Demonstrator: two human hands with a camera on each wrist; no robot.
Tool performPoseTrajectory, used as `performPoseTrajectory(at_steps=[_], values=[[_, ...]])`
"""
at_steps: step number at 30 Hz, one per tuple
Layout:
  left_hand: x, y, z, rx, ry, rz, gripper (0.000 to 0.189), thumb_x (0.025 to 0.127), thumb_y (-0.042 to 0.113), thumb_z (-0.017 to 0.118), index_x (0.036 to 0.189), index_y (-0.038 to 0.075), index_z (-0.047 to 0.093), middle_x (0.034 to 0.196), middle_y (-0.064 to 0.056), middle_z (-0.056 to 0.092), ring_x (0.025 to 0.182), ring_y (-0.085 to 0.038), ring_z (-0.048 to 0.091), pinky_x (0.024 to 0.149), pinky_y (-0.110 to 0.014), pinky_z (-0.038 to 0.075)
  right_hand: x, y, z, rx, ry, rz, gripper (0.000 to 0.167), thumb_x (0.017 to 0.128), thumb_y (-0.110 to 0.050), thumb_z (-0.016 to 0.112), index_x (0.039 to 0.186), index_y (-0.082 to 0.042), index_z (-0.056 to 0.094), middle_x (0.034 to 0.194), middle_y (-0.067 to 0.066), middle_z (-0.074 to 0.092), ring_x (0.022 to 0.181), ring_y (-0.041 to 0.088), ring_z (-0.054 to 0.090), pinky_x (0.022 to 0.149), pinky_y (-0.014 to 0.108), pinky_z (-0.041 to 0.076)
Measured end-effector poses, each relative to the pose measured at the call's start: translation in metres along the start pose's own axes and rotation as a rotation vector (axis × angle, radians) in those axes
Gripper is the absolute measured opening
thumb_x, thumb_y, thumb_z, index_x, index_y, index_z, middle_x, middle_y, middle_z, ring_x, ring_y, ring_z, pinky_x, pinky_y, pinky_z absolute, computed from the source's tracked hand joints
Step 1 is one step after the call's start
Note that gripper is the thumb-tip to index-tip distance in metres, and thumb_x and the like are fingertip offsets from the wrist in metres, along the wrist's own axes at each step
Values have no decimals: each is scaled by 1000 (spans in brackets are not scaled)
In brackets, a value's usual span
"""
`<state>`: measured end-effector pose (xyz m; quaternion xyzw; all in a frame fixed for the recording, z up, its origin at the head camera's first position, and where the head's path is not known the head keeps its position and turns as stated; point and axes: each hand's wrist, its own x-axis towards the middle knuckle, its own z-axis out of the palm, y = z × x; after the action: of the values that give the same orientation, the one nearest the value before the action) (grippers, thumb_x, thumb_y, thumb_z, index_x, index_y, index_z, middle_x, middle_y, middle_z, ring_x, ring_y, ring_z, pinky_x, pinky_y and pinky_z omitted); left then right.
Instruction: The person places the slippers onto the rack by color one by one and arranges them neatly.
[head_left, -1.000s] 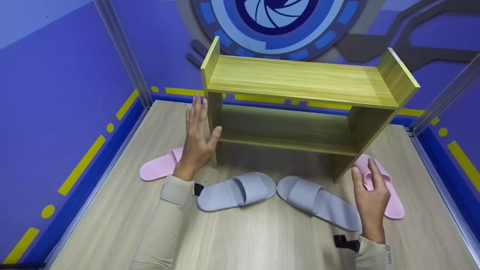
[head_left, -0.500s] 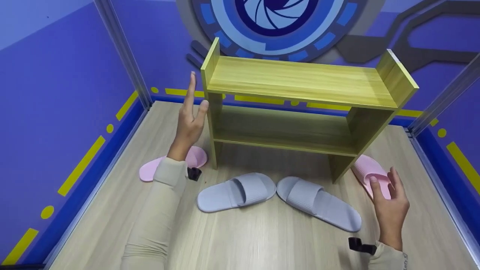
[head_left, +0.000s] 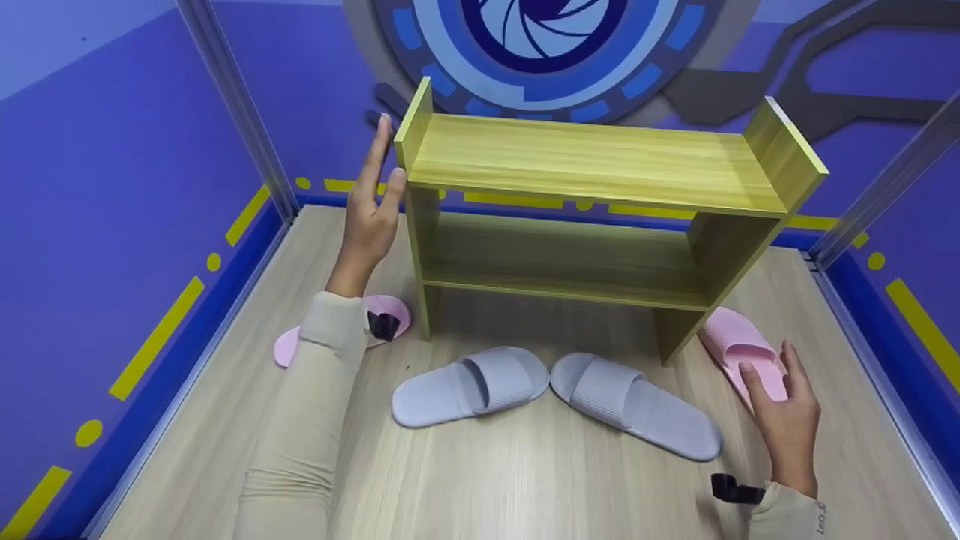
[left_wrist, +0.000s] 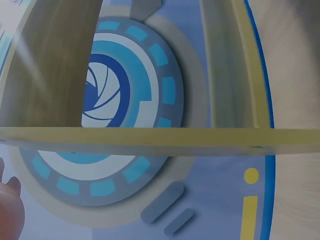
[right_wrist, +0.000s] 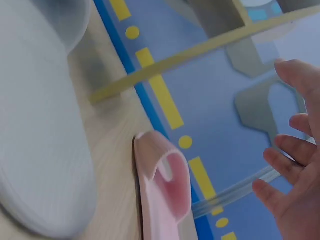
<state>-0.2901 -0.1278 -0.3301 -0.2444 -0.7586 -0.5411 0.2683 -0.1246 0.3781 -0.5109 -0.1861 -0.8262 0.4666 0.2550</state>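
A yellow wood-grain two-tier shelf point(head_left: 592, 161) stands upright at the back. Beside its left side panel, at upper-board height, is my left hand point(head_left: 370, 225), fingers extended and thumb apart, holding nothing; its thumb tip overlaps the panel's edge in the head view. To the right, my right hand point(head_left: 795, 420) hovers with fingers spread over a pink slipper point(head_left: 731, 334), whose heel it partly hides. The right wrist view shows that hand's bare palm and fingers point(right_wrist: 285, 165) above the pink slipper point(right_wrist: 152, 155), nothing between them.
Two grey slippers point(head_left: 435, 394) lie in front of the shelf, toes almost meeting. Another pink slipper point(head_left: 388, 306) lies left of the shelf, partly behind the left sleeve point(head_left: 307, 405). Blue panelled walls point(head_left: 135, 187) enclose the wood-grain surface point(head_left: 517, 480).
My left hand has moved forward and slightly left, up along the shelf's left panel. My right hand has shifted right, from beside the grey slipper to over the pink one. Shelf and slippers stay put.
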Motion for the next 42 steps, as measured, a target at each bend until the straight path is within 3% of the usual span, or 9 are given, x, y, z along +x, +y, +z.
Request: performPoseTrajectory(at_steps=[5,12,19,22,29,42], values=[[5,3,-1,-37,2,10,53,103,19,41,154,17,24,160,4,23,147,-7,20,121,-27,16,4,9,-5,-32,-29,19,72,88,-25,70,151,-24,33,154,8,37,143,20,33,118,27,26],[12,12,-2,-65,5,22,47,103,10,39,149,6,33,158,-7,28,146,-12,26,119,-26,22,8,20,-12,-79,-89,66,76,89,-30,68,152,-26,27,158,3,28,145,24,27,120,35,21],[20,7,-2,-115,30,63,39,102,9,43,140,3,48,152,-9,39,142,-13,35,115,-29,32,13,33,-18,-107,-170,93,81,89,-34,67,154,-27,20,161,1,17,147,32,20,120,46,17],[22,4,-3,-144,24,91,36,101,9,45,135,1,54,148,-8,46,139,-12,40,113,-30,35,16,40,-21,-125,-207,96,83,89,-36,67,155,-26,16,162,3,13,148,32,14,120,49,13],[26,1,-8,-110,6,134,33,101,11,47,130,3,59,141,-8,54,134,-12,46,109,-30,40,23,52,-25,-178,-289,85,91,89,-41,65,156,-21,6,162,10,3,149,35,2,119,56,6],[26,4,-11,-102,8,111,32,99,9,49,127,0,61,137,-9,57,133,-14,48,106,-29,43,33,73,-34,-298,-418,75,101,88,-46,65,154,-9,-3,157,29,-2,142,52,2,112,67,8]])
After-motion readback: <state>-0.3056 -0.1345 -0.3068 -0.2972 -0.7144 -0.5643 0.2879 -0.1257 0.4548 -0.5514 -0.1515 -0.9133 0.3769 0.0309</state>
